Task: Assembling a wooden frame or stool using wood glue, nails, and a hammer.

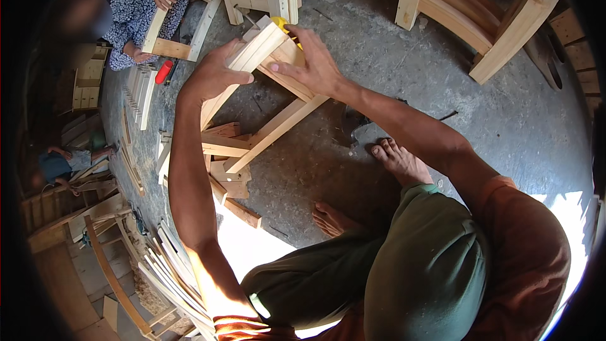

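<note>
Head view: left hand [211, 76] wraps its fingers narrow round the top end of a pale, squared pine slat [255, 50], thumb below, gripping it firm; slat is part of an unfinished light-wood frame of crossed bars [278, 123] standing tilted on the grey concrete floor [505, 126]. Right hand [312, 63] lies on the frame's upper corner just beside the left, fingers half-spread and curved over the wood, w/ a small yellow object [282, 23] poking out above the knuckles; can't tell whether the right hand grips it or it just sits behind, view's too cramped there. Frame's lower bars run down-left to a loose heap of short wood offcuts [227, 180] near the person's bare feet [398, 158]. No packages or labels seen; only coloured item nearby is a red cylindrical tool handle [163, 72] on the floor at upper left, beside another person in a blue patterned garment [136, 0] who holds a separate slatted wooden piece [170, 22]. Curved pale slats [170, 265] are stacked at lower left, close to the left elbow. Unfinished chair frames [480, 19] stand at top and upper right; open floor lies to the right of the hands.
</note>
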`<action>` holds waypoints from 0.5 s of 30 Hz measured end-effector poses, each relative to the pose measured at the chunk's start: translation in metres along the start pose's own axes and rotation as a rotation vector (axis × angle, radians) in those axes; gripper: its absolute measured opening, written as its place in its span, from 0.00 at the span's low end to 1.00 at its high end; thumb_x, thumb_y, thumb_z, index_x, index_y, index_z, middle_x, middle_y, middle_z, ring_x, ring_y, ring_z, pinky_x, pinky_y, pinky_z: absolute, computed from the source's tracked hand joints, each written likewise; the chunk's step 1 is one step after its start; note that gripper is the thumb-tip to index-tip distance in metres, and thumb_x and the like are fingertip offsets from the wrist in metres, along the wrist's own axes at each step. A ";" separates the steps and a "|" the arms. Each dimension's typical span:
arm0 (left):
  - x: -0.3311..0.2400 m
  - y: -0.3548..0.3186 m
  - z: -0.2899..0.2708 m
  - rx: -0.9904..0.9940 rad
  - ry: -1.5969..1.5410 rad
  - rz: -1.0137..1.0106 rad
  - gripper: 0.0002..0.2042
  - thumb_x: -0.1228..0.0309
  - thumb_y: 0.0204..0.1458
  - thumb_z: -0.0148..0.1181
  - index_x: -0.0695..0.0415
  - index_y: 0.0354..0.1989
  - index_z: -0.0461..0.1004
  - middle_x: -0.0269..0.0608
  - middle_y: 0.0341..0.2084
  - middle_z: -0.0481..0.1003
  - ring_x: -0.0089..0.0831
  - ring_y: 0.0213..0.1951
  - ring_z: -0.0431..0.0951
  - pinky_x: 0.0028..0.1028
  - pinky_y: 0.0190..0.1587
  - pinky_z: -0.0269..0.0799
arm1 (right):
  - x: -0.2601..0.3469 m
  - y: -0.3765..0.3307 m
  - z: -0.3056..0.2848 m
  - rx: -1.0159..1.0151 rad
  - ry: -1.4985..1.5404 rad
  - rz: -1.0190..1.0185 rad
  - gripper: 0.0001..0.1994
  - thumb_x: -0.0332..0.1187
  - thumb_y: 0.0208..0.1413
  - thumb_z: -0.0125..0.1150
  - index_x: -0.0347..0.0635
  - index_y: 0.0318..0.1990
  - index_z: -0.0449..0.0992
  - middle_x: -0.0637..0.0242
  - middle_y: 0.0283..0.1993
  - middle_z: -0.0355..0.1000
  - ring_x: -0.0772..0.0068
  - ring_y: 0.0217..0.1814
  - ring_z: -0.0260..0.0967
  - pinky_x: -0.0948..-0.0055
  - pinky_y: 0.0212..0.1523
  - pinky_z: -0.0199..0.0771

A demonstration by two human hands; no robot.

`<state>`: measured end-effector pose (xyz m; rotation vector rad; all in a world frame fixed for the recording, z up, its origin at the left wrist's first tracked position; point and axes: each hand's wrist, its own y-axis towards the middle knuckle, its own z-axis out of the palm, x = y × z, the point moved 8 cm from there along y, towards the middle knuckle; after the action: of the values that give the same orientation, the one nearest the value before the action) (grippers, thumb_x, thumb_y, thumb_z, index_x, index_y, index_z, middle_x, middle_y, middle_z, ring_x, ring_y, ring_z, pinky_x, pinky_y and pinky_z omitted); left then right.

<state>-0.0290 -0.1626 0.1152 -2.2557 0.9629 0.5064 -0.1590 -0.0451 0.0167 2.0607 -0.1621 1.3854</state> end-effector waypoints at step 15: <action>0.019 0.008 -0.001 -0.108 0.157 0.039 0.41 0.71 0.38 0.73 0.66 0.65 0.64 0.53 0.57 0.74 0.37 0.57 0.74 0.28 0.62 0.64 | -0.037 -0.137 -0.090 1.001 -0.550 0.115 0.22 0.36 0.51 0.68 0.34 0.49 0.69 0.50 0.44 0.70 0.46 0.44 0.74 0.53 0.44 0.74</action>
<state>-0.0226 -0.1768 0.1020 -2.4070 1.0825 0.4115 -0.1863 0.1048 -0.0539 3.2803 0.2481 0.9915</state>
